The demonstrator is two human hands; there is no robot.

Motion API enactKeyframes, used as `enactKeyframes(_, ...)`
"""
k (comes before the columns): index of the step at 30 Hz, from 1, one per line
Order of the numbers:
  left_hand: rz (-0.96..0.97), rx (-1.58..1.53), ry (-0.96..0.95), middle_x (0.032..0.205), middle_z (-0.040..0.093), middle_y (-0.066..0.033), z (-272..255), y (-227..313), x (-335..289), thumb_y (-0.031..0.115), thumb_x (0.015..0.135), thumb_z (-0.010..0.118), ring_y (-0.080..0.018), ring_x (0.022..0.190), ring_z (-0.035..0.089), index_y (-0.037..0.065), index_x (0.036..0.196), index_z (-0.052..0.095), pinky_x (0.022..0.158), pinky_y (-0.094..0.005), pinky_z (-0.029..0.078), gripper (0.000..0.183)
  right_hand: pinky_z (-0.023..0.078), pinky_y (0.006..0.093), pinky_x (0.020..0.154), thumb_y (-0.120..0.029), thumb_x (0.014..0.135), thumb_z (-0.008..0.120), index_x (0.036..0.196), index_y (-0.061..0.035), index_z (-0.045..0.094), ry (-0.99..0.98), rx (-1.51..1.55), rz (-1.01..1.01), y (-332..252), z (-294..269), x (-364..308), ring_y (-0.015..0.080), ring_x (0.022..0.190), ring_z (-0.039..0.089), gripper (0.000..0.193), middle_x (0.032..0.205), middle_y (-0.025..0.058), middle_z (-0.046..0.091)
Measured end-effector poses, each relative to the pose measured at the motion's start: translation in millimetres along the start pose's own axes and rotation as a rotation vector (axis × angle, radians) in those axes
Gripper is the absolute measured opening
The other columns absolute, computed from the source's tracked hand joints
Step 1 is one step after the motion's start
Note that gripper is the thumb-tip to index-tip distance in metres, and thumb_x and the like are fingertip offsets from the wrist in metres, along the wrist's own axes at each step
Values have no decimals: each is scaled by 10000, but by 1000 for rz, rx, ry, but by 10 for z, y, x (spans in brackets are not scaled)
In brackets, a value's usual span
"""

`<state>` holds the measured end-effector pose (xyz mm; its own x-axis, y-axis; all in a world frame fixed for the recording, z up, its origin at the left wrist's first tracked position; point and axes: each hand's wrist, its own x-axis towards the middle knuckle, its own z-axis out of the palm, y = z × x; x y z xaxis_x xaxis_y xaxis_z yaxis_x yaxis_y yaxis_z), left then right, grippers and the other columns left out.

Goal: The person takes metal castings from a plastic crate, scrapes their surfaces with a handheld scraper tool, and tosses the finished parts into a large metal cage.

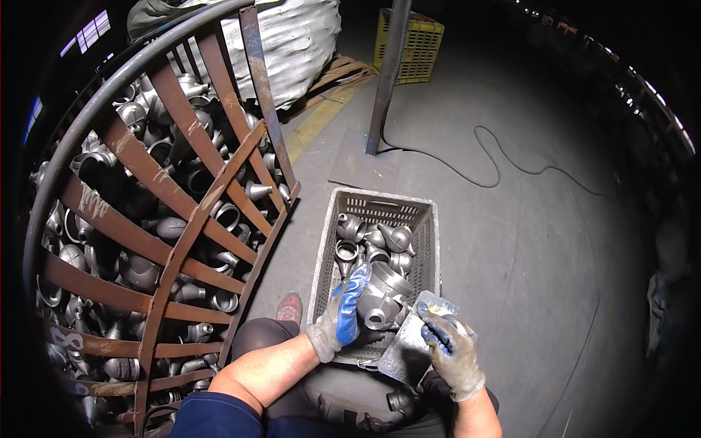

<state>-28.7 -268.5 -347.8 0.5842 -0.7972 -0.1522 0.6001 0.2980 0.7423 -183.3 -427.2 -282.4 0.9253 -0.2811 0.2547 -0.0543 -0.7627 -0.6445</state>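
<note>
A grey metal casting [382, 292] with a wide threaded collar and a short round spout is held over the crate. My left hand [346, 310], in a grey and blue glove, presses along its left side, fingers extended upward. On the right, my gloved right hand [451, 352] has its fingers curled over a flat grey metal plate [403, 352] that slants across the crate's near right corner. Whether these fingers grip the plate or some small thing is hidden. Below the casting, the grey plastic crate [436, 241] contains several similar castings [396, 237].
At left, a large rusty barred metal bin [157, 292] is piled with castings. A steel post [385, 80] stands on a floor plate beyond the crate, with a black cable [445, 171] trailing right. Farther back are a yellow crate [420, 47] and a white sack [292, 51].
</note>
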Motion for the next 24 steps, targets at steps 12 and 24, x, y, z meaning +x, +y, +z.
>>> enactKeyframes(12, 147, 325, -18, 1295, 561, -136, 57, 76, -32, 206, 913, 599, -218, 1173, 580, 16, 1361, 422, 1000, -359, 481, 518, 521, 401, 766, -31, 741, 685, 1048, -51, 691, 2, 37, 22, 2, -15, 13, 355, 858, 652, 308, 965, 156, 687)
enactKeyframes(24, 119, 190, -70, 1294, 554, -135, 103, 110, -29, 352, 935, 577, -221, 1190, 570, 17, 1380, 396, 1018, -381, 466, 585, 519, 413, 735, -44, 715, 742, 1002, -74, 696, 32, -113, -30, -29, 10, -1, 342, 819, 653, 293, 933, 133, 687)
